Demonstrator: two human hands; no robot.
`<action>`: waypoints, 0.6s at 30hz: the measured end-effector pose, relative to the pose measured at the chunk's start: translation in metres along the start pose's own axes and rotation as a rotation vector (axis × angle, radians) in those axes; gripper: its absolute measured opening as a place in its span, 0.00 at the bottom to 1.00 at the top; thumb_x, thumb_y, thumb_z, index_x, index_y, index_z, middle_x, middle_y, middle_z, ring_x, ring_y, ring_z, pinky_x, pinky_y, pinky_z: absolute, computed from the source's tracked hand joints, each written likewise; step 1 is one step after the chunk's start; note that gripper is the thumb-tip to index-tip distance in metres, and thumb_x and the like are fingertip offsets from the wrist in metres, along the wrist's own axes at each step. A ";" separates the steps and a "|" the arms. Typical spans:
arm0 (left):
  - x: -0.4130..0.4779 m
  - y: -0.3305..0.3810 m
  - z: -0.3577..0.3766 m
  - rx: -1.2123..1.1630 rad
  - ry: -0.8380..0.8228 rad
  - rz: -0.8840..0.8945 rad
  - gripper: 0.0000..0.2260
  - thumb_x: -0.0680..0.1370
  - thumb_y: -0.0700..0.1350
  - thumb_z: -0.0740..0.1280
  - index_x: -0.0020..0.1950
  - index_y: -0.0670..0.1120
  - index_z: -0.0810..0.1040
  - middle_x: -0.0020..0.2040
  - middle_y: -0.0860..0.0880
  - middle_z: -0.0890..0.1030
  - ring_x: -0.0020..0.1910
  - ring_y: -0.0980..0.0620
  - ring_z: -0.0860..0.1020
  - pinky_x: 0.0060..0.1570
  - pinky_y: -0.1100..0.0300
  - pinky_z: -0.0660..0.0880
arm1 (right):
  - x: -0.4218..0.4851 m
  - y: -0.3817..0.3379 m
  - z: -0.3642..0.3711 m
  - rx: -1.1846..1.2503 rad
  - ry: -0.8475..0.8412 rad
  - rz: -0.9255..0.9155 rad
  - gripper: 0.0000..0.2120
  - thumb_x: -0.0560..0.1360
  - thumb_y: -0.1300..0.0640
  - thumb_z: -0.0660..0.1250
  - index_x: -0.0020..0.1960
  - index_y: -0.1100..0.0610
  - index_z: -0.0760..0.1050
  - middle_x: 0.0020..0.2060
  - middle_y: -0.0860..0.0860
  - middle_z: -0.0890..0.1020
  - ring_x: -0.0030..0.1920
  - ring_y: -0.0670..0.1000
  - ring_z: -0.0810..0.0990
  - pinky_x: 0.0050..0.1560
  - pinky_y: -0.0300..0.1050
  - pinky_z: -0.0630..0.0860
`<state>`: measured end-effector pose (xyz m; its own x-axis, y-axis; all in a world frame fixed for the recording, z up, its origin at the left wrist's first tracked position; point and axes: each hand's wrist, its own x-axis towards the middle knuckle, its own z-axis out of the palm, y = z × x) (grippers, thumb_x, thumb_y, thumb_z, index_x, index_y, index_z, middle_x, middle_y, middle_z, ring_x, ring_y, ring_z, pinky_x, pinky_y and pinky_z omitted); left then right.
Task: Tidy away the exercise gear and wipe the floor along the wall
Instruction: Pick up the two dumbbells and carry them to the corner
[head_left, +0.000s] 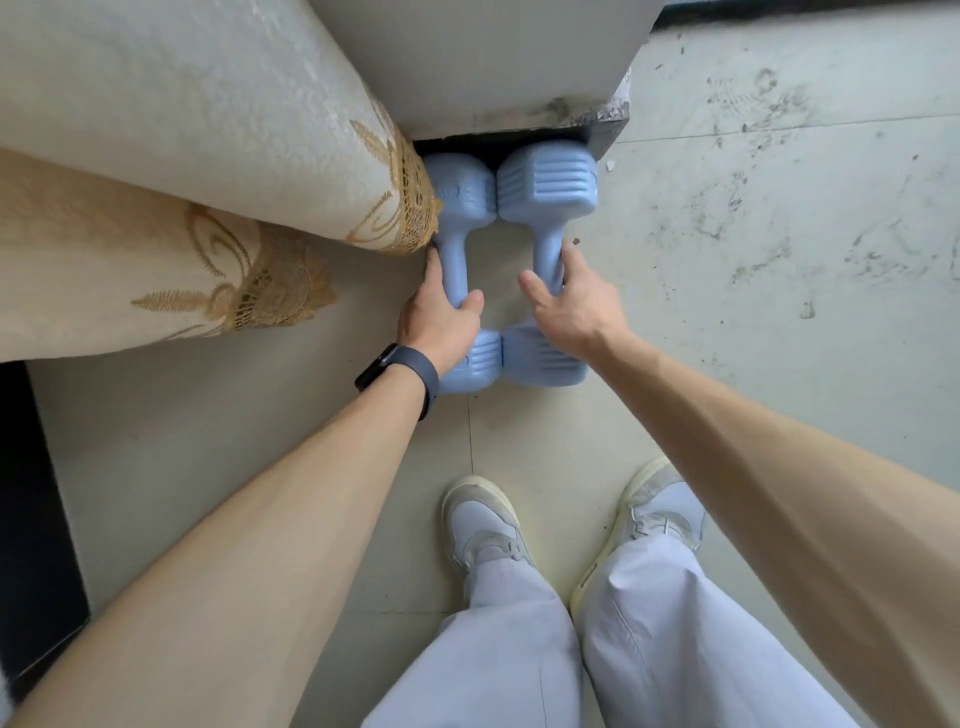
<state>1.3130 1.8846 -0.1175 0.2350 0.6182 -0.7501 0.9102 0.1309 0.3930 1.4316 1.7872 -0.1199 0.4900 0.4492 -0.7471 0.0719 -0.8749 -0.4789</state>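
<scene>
Two light-blue dumbbells lie side by side on the tiled floor, their far ends against the foot of a white wall. My left hand (441, 317) grips the handle of the left dumbbell (462, 195), thumb and fingers curled round it. My right hand (571, 306) rests on the handle of the right dumbbell (545, 182), fingers wrapped over the far side, thumb spread out to the left. The near heads of both dumbbells touch each other just beyond my wrists.
A cream curtain (208, 156) with gold embroidery hangs at the left and brushes the left dumbbell. The white wall corner (493, 67) juts out ahead. Floor tiles at the right (779, 182) are smudged with dirt. My shoes (483, 519) stand just behind the dumbbells.
</scene>
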 end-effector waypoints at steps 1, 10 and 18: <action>-0.008 0.004 -0.005 0.053 -0.015 -0.007 0.31 0.81 0.48 0.63 0.81 0.52 0.52 0.75 0.47 0.69 0.72 0.43 0.69 0.65 0.59 0.65 | -0.007 -0.005 -0.004 -0.061 -0.022 -0.005 0.22 0.81 0.49 0.61 0.71 0.55 0.64 0.59 0.57 0.79 0.61 0.61 0.76 0.55 0.48 0.69; -0.174 0.046 -0.068 0.382 -0.169 0.011 0.22 0.80 0.47 0.62 0.75 0.50 0.67 0.72 0.45 0.71 0.69 0.43 0.71 0.62 0.55 0.69 | -0.195 -0.041 -0.085 -0.305 -0.159 -0.042 0.21 0.79 0.52 0.60 0.72 0.53 0.69 0.65 0.57 0.77 0.65 0.61 0.74 0.63 0.52 0.71; -0.379 0.118 -0.181 0.439 -0.222 0.093 0.20 0.81 0.50 0.59 0.74 0.55 0.69 0.71 0.48 0.73 0.68 0.45 0.72 0.64 0.55 0.69 | -0.405 -0.147 -0.208 -0.394 -0.081 -0.211 0.16 0.83 0.49 0.58 0.65 0.52 0.78 0.64 0.48 0.79 0.68 0.53 0.72 0.65 0.45 0.66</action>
<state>1.2698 1.8063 0.3097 0.3450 0.4260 -0.8363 0.9286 -0.2847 0.2381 1.4036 1.6965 0.3490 0.3606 0.6239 -0.6933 0.4954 -0.7579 -0.4245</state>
